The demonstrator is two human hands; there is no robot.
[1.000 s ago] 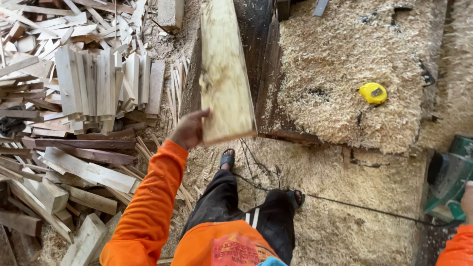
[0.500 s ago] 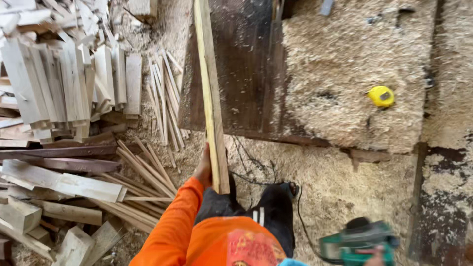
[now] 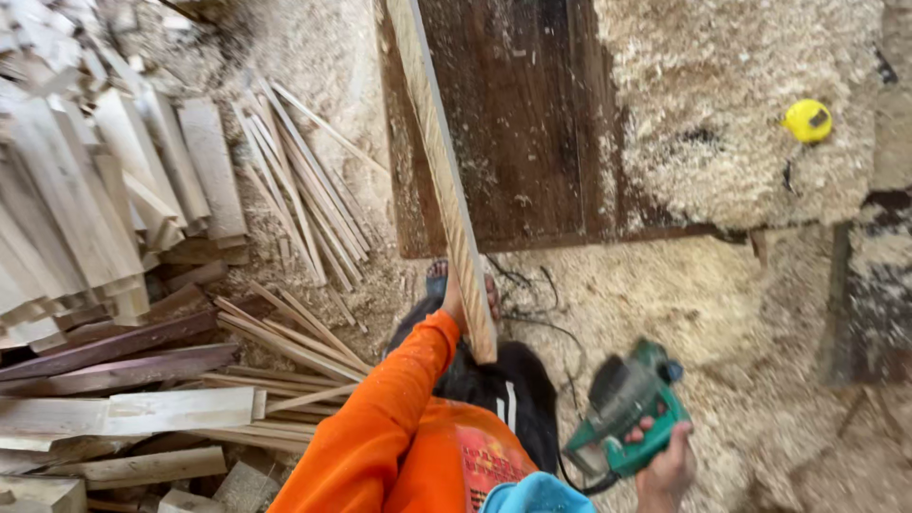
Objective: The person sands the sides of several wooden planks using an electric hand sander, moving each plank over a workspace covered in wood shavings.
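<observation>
Since the earlier frame our right hand has brought the green electric planer further into view, from the lower edge up to a position beside our right knee, while the plank now stands edge-on and slightly more tilted. Working from largest to smallest: the dark wooden workbench top spans the upper middle, with a thick layer of sawdust covering its right part. At left lies a stack of sawn boards, with thin offcut strips fanned out beside it. The long pale plank runs from the top edge down to our left hand, leaning across the front of the bench top. Our left hand is closed around the plank near its lower end. Our right hand is wrapped around the planer's grip. A yellow tape measure rests on the sawdust, well apart from both hands.
</observation>
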